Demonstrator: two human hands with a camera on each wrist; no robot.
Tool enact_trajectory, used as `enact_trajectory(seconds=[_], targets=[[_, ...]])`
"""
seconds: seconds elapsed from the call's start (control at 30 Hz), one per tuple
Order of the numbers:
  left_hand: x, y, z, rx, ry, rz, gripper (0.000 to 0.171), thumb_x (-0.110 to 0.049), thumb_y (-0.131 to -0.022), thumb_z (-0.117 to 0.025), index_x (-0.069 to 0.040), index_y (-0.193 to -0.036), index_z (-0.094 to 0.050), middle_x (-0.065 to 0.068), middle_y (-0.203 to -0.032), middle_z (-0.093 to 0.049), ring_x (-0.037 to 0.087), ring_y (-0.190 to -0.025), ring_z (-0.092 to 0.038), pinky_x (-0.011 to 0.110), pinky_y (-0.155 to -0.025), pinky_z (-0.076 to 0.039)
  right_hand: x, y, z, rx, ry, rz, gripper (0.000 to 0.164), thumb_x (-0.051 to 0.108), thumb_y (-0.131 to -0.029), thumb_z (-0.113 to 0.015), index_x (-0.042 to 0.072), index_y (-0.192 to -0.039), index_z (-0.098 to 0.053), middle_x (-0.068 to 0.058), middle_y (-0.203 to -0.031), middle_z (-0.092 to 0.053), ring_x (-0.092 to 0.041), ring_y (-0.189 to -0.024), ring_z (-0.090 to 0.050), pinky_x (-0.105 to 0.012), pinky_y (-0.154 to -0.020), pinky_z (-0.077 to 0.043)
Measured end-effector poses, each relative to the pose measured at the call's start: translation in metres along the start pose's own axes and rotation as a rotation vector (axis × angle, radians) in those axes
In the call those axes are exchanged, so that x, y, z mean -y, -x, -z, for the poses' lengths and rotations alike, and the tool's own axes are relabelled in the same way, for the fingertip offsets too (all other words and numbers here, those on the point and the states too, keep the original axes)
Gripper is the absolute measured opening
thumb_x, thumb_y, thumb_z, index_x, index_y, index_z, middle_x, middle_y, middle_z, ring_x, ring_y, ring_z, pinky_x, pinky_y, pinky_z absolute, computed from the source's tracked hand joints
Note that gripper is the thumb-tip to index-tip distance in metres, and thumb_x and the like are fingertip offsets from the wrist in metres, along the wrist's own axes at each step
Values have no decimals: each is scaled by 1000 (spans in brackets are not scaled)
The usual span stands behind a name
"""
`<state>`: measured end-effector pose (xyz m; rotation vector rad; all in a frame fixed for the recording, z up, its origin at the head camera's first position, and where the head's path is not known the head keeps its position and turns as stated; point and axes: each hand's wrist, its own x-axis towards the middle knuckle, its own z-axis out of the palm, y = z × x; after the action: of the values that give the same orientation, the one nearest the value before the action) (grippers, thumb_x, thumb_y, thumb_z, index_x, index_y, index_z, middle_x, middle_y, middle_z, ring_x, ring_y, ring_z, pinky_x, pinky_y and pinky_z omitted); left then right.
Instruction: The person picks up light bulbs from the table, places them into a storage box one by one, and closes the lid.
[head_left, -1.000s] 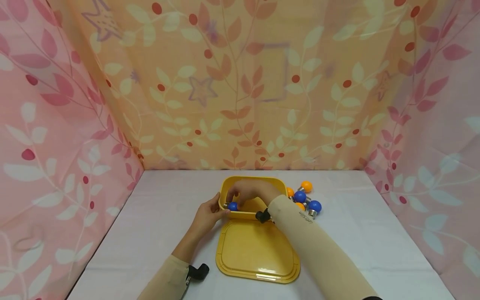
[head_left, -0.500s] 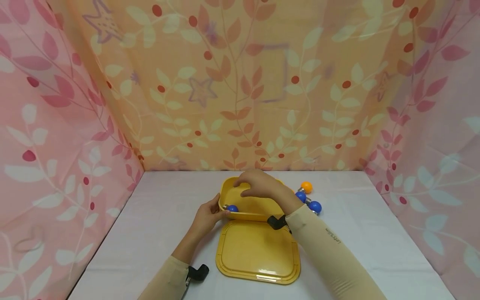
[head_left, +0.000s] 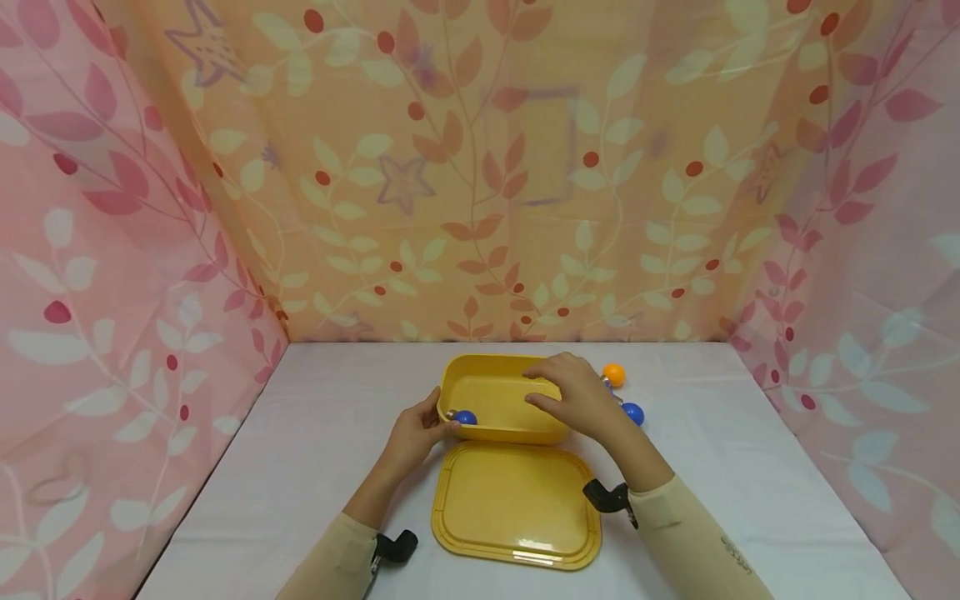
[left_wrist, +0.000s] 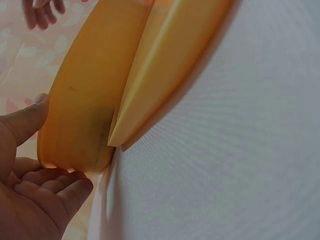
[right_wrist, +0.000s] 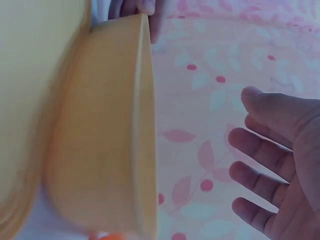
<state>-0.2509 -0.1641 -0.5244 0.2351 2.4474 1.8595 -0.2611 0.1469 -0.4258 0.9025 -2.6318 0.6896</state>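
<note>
My left hand (head_left: 412, 429) holds the left front corner of a yellow plastic box (head_left: 510, 435), thumb at the rim and fingers along the outside. The left wrist view shows the same grip on the box wall (left_wrist: 85, 90). A blue toy light bulb (head_left: 467, 417) with a silver screw base lies inside, near that corner. Over the box's right end hovers my right hand (head_left: 581, 400), its fingers spread and nothing between them. In the right wrist view that hand (right_wrist: 280, 155) is beside the box, apart from its rim.
The yellow lid (head_left: 517, 504) lies flat in front of the box. Right of the box, partly behind my right hand, are an orange bulb (head_left: 613, 374) and a blue bulb (head_left: 633, 413). Patterned curtains (head_left: 480, 192) enclose the white table (head_left: 322, 467).
My right hand has left the blue bulb in the box, risen out and moved right toward the loose bulbs. The left hand has kept its place on the box.
</note>
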Motion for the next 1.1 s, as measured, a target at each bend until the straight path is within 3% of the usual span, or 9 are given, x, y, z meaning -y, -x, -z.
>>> enact_trajectory(seconds=[0.13,0.27,0.47,0.83,1.1], targets=[[2,-1,1,4,2,-7,87,-20,-92,-79,-6,-161,-28,13,-163,-36,25,-144,-45,30,-107,-48,-6,24,2,-79,-3,-41,36,31,-89,-82,17,-121,-75,1,-116,-74,-23,-112,-61,-46,-97,-53],[2,-1,2,3,-2,-9,87,-21,-92,-79,-6,-161,-28,13,-163,-37,25,-144,-45,33,-108,-47,-12,40,6,-146,-3,-27,38,26,-85,-86,15,-119,-75,0,-114,-74,-21,-104,-62,-41,-86,-55],[0,-2,2,-6,7,-8,85,-19,-92,-79,-5,-160,-29,16,-162,-36,27,-144,-44,33,-109,-47,-24,48,16,-198,6,-25,38,24,-83,-87,13,-118,-75,-2,-116,-74,-27,-113,-63,-55,-100,-47],[3,0,0,-14,-14,10,86,-20,-91,-80,-7,-160,-30,14,-161,-38,25,-143,-46,31,-107,-48,-76,67,32,-225,-92,-326,42,29,-90,-81,11,-126,-71,-11,-129,-69,-35,-125,-55,-63,-109,-42],[-1,1,-1,-14,-1,-8,85,-18,-92,-79,-5,-160,-30,18,-161,-38,30,-142,-48,37,-108,-49,-124,88,31,-61,-133,-517,51,37,-93,-76,12,-137,-65,-17,-143,-59,-43,-137,-45,-71,-113,-32]])
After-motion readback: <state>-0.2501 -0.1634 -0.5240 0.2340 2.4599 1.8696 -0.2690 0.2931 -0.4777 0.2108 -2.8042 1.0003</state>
